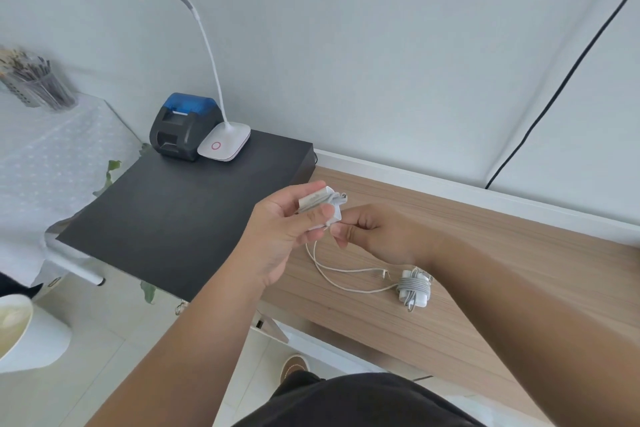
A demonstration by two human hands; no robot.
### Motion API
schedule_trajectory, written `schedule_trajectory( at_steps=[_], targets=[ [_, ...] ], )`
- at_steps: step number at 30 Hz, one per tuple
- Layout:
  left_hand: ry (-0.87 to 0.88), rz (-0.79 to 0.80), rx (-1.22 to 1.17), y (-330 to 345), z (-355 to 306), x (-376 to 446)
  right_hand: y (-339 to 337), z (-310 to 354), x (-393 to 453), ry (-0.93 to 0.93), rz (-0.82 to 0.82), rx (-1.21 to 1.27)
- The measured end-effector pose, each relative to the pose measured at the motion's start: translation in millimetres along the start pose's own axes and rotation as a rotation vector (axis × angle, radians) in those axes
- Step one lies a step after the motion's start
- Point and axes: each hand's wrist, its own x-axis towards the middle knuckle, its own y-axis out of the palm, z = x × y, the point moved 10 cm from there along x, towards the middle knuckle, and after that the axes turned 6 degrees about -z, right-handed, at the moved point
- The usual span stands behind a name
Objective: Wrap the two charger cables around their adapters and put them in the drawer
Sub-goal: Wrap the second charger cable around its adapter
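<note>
Fingers of two hands around one adapter; one wrapped adapter on desk.

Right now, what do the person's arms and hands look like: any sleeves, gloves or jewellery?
Both forearms are bare up to the frame edge: no sleeves show. The left hand and right hand have no gloves, and no rings or watch are visible. Dark clothing shows at the bottom edge.

Wooden desk under wrapped adapter; black cabinet top under printer, lamp.

One white adapter half-wrapped, other adapter wrapped on desk
</note>
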Motion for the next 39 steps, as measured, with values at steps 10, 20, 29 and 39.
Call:
schedule_trajectory(
  at_steps=[10,20,29,39],
  targets=[
    [0.093,0.188,0.344,9.3,3.1,-3.9,-30.1,-3.3,9.0,0.067,0.102,-0.314],
    [0.147,-0.17,0.515,-16.3,9.3,4.4,-16.0,-0.8,6.9,0.188,-0.036,-0.243],
    [-0.089,-0.287,-0.104,-26.9,22.9,7.4,-12.3,15.4,-11.3,0.04,-0.262,-0.126],
    [-0.15,-0.206,-0.284,-8.3,29.7,3.4,8.4,5.4,-15.8,-0.045,-0.228,-0.171]
  ],
)
